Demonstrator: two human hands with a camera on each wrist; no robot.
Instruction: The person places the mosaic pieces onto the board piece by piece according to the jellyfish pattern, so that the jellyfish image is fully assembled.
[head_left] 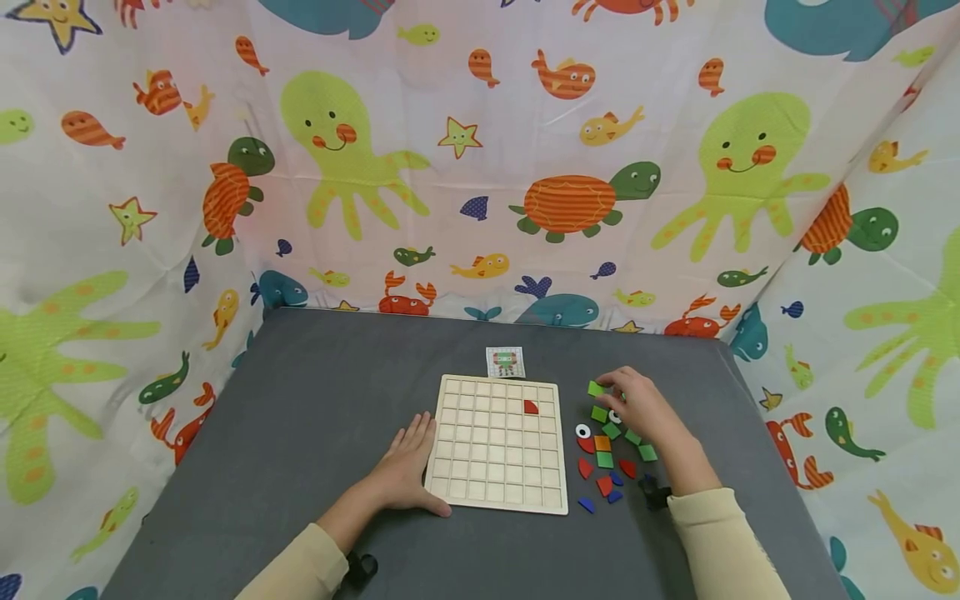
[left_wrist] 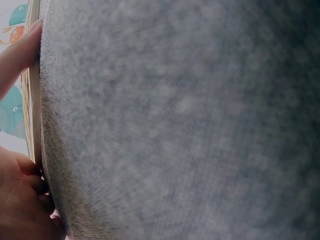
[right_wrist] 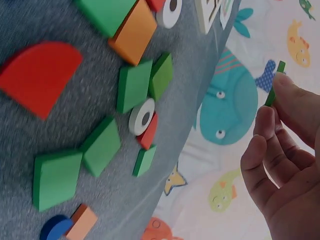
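Observation:
Thumb and fingers of my right hand pinch a small green square tile, raised over the loose pieces; the right wrist view shows the tile edge-on at the fingertips. My left hand rests at the near left corner of a pale wooden grid board, fingers extended along its left side and thumb by the front edge. In the left wrist view, the board's edge runs between thumb and fingers. One red quarter-circle tile lies in an upper right cell of the board.
Right of the board lie scattered green squares, red quarter-circles, an orange square, blue half-circles and white rings with dark centres. A picture card lies behind the board. A sea-animal curtain surrounds the grey table.

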